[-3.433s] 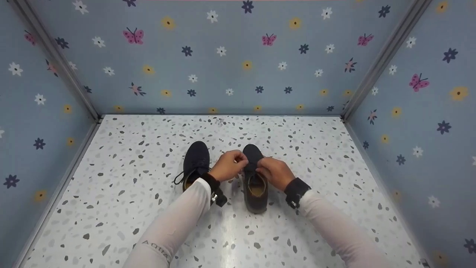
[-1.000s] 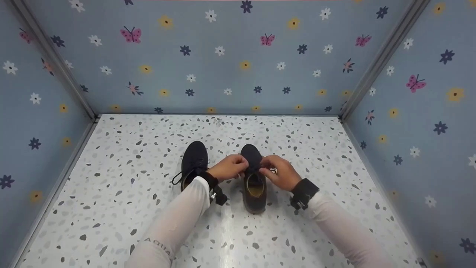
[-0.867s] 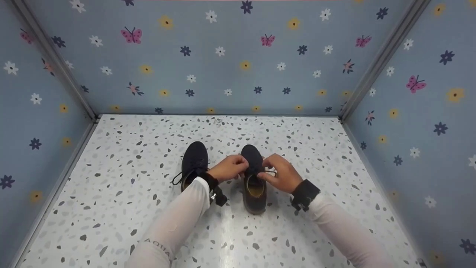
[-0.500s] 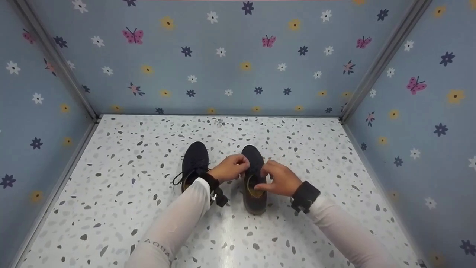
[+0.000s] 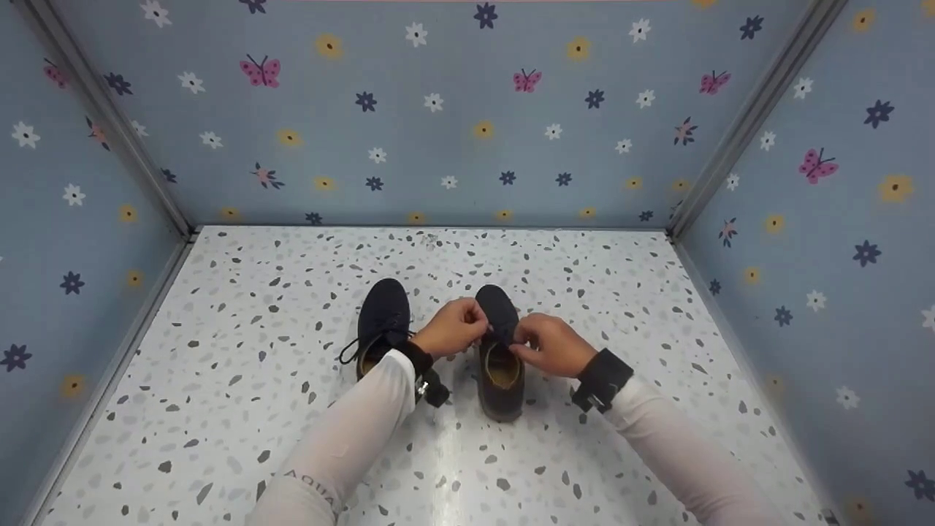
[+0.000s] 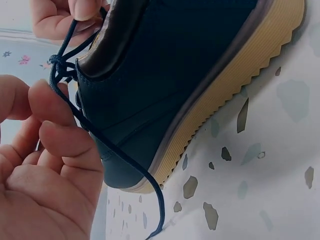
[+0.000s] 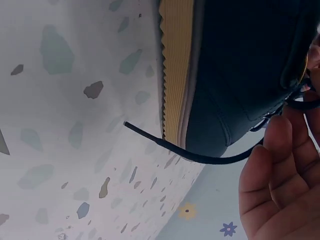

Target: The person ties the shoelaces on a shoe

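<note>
A dark lace-up shoe [image 5: 501, 400] with a ridged tan sole [image 6: 240, 72] stands on the floor between both hands. My left hand [image 5: 451, 329] pinches the dark shoelace [image 6: 120, 151] between thumb and fingertips, left of the tongue; its free end trails down to the floor. My right hand [image 5: 553, 346] pinches a raised part of the lace at the right, above a small knot [image 6: 58, 61]. Another lace end [image 7: 200, 158] runs past its fingers toward the floor in the right wrist view. The matching shoe [image 5: 384, 307], partly behind my left wrist, has a lace loop at its side.
The shoes stand on a white speckled floor [image 5: 292, 409]. A blue flower-patterned panel [image 5: 438, 117] rises behind, with similar panels at left and right. Black wrist straps with cameras sit on both wrists.
My right hand's thumb and forefinger spread apart over the shoe opening half a second ago; now they have come together again at the lace. My left hand has barely moved.
</note>
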The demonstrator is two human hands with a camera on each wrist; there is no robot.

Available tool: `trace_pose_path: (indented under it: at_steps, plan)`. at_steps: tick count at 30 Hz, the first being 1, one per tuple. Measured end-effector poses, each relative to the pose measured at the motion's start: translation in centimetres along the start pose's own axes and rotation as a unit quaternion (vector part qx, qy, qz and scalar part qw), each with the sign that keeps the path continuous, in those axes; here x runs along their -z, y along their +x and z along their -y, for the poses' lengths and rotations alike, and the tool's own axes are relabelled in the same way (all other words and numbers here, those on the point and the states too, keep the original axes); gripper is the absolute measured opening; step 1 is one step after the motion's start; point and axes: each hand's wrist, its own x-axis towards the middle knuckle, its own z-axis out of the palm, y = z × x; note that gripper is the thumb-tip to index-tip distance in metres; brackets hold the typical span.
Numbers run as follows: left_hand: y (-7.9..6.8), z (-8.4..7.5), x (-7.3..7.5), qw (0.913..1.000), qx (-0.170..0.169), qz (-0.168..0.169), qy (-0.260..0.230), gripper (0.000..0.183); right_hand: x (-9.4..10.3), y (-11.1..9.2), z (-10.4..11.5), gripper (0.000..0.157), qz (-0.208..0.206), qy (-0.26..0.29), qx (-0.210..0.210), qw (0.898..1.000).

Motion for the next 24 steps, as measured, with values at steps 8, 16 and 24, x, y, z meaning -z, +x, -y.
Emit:
trace_pose_path:
  at_steps: [8, 16, 24]
  plan:
    - [0.0, -0.4, 0.0, 0.9998, 0.015, 0.007, -0.013, 0.028, 1.1, 0.5, -0.2, 0.011, -0.003, 0.039, -0.038, 0.999]
    - [0.1, -0.7, 0.1, 0.9981, -0.01, -0.012, 0.06, 0.023, 1.6, 0.9, -0.4, 0.008, -0.018, 0.09, -0.079, 0.993]
    - [-0.1, -1.0, 0.3, 0.9974, -0.017, -0.032, 0.062, 0.018, 1.9, 1.3, -0.4, 0.007, -0.038, 0.109, -0.086, 0.99]
